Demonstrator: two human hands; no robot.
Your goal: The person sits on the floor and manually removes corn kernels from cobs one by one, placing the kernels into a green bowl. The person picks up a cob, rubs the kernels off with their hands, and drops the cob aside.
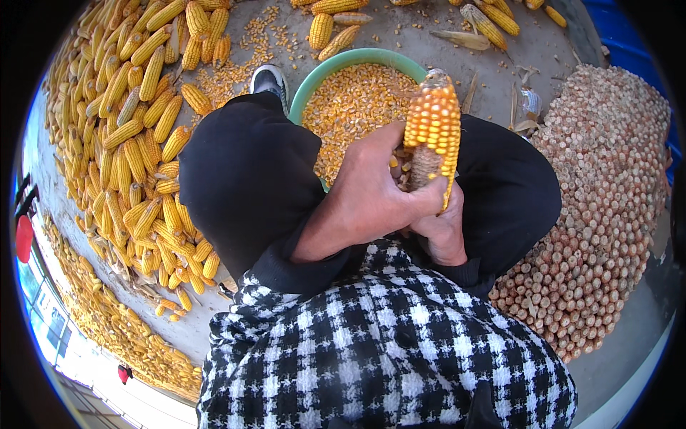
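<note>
A partly shelled ear of corn [434, 126] is held between both my hands, tip pointing away from me. A patch of bare cob shows on its near side, with rows of kernels still above and along the right edge. My left hand [370, 185] wraps it from the left, thumb across its lower end. Partly hidden behind the left, my right hand [449, 228] grips the butt from below. Loose kernels show in the gap by my left fingers. Just beyond my hands, between my knees, a green basin [370, 54] holds a bed of shelled kernels [353, 104].
Unshelled ears form a big heap [123, 145] on my left, with another long heap [118, 322] behind. Bare cobs are stacked in a pile [595, 204] on my right. Scattered kernels [262, 37], a few ears [321, 32] and a dry husk [461, 38] lie on the concrete floor.
</note>
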